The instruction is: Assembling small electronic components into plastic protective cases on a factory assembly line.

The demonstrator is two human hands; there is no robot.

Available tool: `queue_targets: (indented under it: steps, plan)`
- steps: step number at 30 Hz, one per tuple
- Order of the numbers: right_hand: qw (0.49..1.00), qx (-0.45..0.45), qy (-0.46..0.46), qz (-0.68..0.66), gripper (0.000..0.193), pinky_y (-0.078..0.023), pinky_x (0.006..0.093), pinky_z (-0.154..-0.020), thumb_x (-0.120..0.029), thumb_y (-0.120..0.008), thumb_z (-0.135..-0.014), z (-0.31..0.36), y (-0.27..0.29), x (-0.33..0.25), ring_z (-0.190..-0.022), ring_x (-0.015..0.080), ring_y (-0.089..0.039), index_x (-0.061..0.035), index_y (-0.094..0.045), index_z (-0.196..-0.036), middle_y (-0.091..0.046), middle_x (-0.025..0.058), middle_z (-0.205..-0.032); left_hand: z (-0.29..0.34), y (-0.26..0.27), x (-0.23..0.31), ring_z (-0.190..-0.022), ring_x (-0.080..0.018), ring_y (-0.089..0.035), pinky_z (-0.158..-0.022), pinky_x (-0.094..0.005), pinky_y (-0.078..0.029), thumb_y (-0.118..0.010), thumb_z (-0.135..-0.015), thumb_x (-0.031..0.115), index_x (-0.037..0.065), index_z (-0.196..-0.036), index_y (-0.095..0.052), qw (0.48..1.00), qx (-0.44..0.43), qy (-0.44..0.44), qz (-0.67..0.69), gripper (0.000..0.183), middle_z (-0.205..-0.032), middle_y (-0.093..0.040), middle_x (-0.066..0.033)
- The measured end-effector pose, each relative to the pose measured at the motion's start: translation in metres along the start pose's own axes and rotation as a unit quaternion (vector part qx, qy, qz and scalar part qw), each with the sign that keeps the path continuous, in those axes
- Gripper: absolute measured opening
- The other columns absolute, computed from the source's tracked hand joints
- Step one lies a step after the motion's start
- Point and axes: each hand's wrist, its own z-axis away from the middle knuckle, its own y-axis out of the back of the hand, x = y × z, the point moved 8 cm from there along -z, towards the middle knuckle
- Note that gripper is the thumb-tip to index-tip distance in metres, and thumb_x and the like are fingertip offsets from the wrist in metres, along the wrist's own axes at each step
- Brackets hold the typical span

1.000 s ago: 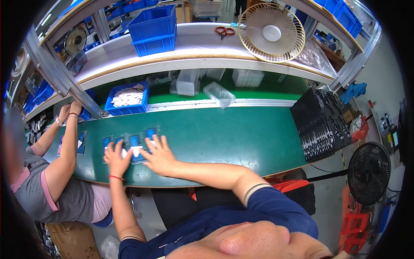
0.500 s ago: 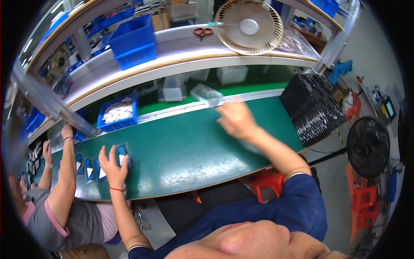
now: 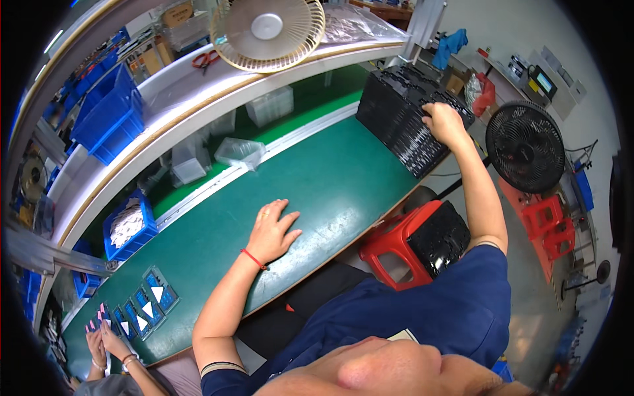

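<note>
My left hand [image 3: 272, 232] lies on the green tabletop [image 3: 323, 175], fingers spread, holding nothing. At the table's far right end stands a tall stack of black plastic trays [image 3: 399, 119]. My right hand [image 3: 445, 125] reaches to the top of this stack, its fingers curled over the edge of an upper tray. The hand partly covers that edge. Left of my left hand is a row of several clear packs with blue contents [image 3: 160, 294], each with a white triangle on it.
A co-worker's hands [image 3: 105, 340] are at the lower left. Behind the table lie clear plastic boxes [image 3: 241, 153] and a blue bin of white pieces [image 3: 129, 224]. A shelf above holds a fan cover [image 3: 267, 30]. A red stool [image 3: 396, 247] and black fan [image 3: 525, 148] stand right.
My view has turned right. My right hand has moved from above the table to the black tray stack. My left hand has moved right, away from the packs, onto the tabletop.
</note>
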Motion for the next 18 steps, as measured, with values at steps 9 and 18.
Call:
queue_targets:
  steps: [9,18]
  plan:
    - [0.986,0.102,-0.014,-0.131,0.025,-0.049,0.0367,-0.067,-0.016,-0.067,-0.08,0.017,0.092,0.018,-0.072,0.0279,-0.065,-0.0057,-0.064,-0.103,-0.065,0.0135,-0.075,-0.003,0.004,-0.007,-0.124,-0.0369,-0.044,-0.107,-0.0475,-0.032,-0.068,-0.08,0.026,0.011,-0.115,-0.061,1.0,-0.001,0.023,-0.01,0.039,-0.128,-0.049,-0.0201]
    - [0.946,0.159,-0.281,0.035,0.022,-0.05,0.045,-0.075,-0.018,-0.066,-0.08,0.23,0.001,0.043,-0.083,0.0371,-0.062,-0.0025,-0.062,-0.097,-0.062,0.0189,-0.086,0.001,-0.004,-0.009,-0.129,-0.0341,-0.041,-0.11,-0.0466,-0.029,-0.067,-0.083,0.024,0.011,-0.119,-0.061,0.997,-0.031,0.049,-0.044,0.04,-0.135,-0.046,-0.018]
